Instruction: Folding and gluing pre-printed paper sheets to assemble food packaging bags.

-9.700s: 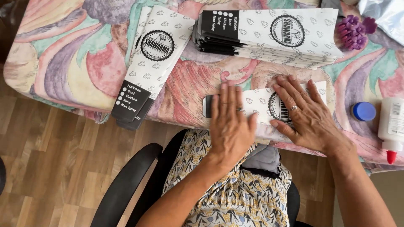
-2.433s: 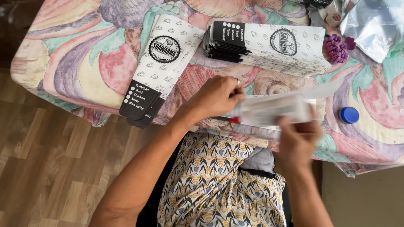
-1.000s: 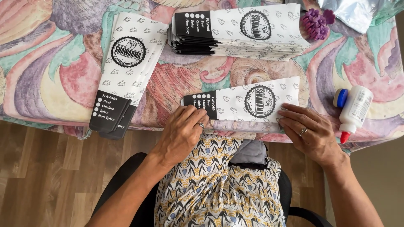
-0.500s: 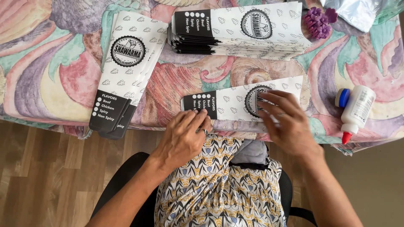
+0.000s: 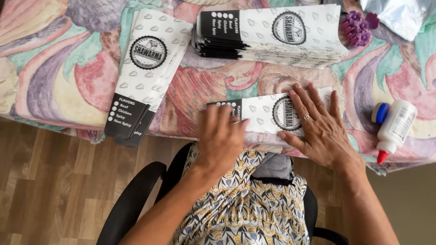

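Pressing flat, both spread: left hand [image 5: 221,136] and right hand [image 5: 316,127] are flattening white printed paper sleeve [image 5: 263,119], lengthwise along table's near edge.

1. The paper sleeve [image 5: 261,119] is long, flat and white, scattered with small grey leaf-like marks.
2. A round black emblem sits near its middle, partly hidden; its left end is a black band with white dots and lettering.
3. It lies flat and lengthwise along the near edge of the surface [image 5: 68,86], tilted slightly up to the right.
4. Both hands press flat on it, covering much of its left end and right half.
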